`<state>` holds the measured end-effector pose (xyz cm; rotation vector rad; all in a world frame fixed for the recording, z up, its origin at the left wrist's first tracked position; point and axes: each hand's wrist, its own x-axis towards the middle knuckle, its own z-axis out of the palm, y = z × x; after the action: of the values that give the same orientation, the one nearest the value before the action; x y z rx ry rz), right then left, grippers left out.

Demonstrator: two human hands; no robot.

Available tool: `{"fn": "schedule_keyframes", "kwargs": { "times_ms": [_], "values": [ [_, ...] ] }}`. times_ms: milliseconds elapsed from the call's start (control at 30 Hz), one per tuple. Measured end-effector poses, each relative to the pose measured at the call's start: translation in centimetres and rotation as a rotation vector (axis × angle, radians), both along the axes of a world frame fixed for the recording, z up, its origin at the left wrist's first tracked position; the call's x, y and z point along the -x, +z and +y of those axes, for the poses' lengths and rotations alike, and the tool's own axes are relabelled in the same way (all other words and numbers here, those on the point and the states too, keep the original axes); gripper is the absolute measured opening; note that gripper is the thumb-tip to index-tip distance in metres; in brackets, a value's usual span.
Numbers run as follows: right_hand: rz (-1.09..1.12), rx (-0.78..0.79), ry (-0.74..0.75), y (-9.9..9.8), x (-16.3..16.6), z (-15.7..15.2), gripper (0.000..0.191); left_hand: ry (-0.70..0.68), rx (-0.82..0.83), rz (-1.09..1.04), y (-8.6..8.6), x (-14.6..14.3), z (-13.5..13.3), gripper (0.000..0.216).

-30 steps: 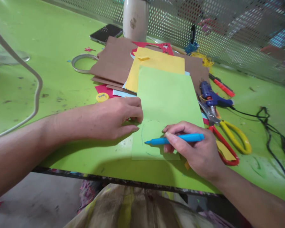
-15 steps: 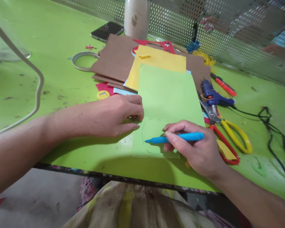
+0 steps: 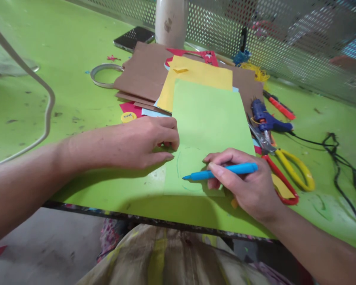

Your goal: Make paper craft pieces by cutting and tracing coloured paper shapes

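My right hand (image 3: 246,184) grips a blue felt-tip pen (image 3: 225,171) between thumb and fingers. The pen's tip points left and rests on or just over a light green sheet of paper (image 3: 209,114). Thin curved strokes form a broken, roundish outline on the sheet's lower part, near the tip. At the sheet's left edge lies my left hand (image 3: 154,140), its fingers loosely curled and its thumb apart from them. Nothing shows in its grasp. Whether its fingertips press on the paper is hidden.
Yellow paper (image 3: 201,71) and brown card (image 3: 145,73) lie behind the sheet. To the right are scissors (image 3: 298,170), a blue glue gun (image 3: 269,120) and its black cord (image 3: 338,158). A tape ring (image 3: 93,79), phone (image 3: 133,38) and white cable (image 3: 49,107) lie leftward.
The pen tip has shifted slightly right and down, and the left side of the drawn outline reaches a little lower. My left hand has stayed in place.
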<state>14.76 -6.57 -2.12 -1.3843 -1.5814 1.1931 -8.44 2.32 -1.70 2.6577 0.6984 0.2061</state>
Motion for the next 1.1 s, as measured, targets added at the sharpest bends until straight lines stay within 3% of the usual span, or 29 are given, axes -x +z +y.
{"fn": "schedule_keyframes", "kwargs": {
  "times_ms": [800,1100],
  "values": [
    [-0.034,0.008,0.012,0.3,0.1,0.1,0.011,0.012,0.007,-0.037,-0.2,0.1,0.3,0.013],
    [0.048,-0.053,0.027,-0.9,-0.5,0.0,0.011,-0.007,0.005,-0.022,-0.2,0.0,0.2,0.013]
  ]
}}
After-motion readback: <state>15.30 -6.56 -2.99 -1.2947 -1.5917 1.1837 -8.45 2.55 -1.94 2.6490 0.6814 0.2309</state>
